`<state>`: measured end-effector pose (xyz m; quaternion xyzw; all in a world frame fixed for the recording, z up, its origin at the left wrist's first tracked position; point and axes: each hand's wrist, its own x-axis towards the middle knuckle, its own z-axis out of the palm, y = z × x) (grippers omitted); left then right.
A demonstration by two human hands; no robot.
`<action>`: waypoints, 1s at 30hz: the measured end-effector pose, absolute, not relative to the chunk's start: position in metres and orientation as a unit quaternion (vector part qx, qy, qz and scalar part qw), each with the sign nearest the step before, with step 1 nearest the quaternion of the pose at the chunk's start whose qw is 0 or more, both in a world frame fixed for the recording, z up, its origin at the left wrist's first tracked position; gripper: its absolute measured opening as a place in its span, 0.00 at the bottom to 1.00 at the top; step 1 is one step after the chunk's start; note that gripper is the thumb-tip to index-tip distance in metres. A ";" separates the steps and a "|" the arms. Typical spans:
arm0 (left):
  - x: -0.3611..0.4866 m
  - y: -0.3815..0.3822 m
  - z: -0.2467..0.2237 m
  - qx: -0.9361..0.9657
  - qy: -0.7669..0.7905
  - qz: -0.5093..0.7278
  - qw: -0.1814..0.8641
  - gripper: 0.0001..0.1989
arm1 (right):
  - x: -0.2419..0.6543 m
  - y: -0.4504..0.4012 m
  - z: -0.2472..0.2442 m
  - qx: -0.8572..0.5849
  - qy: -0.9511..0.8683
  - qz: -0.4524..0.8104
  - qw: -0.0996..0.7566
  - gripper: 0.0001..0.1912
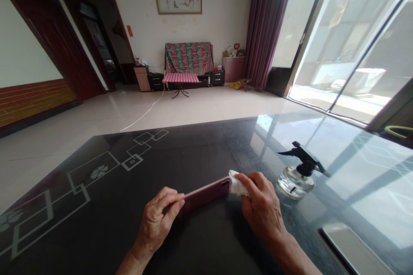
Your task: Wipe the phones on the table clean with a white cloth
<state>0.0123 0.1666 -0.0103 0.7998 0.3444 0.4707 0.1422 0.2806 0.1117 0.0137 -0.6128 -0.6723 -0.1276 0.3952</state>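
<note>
Purple and glossy, a slim rectangular smartphone (204, 197) is held between the two hands over the glossy black tabletop (200, 150) (whether its lower edge touches, one cannot tell), its long axis running left to right and rising slightly rightward. Fingers of the left hand (156, 219) pinch the left end; those of the right hand (263, 204), closed on a crumpled white wipe (238, 186), hold it against the camera end, neither hand clearly nearer.
</note>
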 end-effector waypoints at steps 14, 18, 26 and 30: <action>0.012 0.165 -0.008 0.798 0.342 0.458 0.189 0.05 | 0.256 0.112 -0.001 -0.577 -0.720 -0.120 0.367 0.23; 0.013 0.165 -0.003 0.801 0.329 0.459 0.199 0.05 | 0.247 0.112 -0.001 -0.564 -0.735 -0.122 0.356 0.23; 0.016 0.167 -0.002 0.790 0.339 0.466 0.209 0.06 | 0.232 0.114 -0.004 -0.530 -0.765 -0.133 0.341 0.23; 0.017 0.168 -0.002 0.784 0.342 0.471 0.215 0.06 | 0.231 0.117 -0.009 -0.527 -0.765 -0.151 0.338 0.23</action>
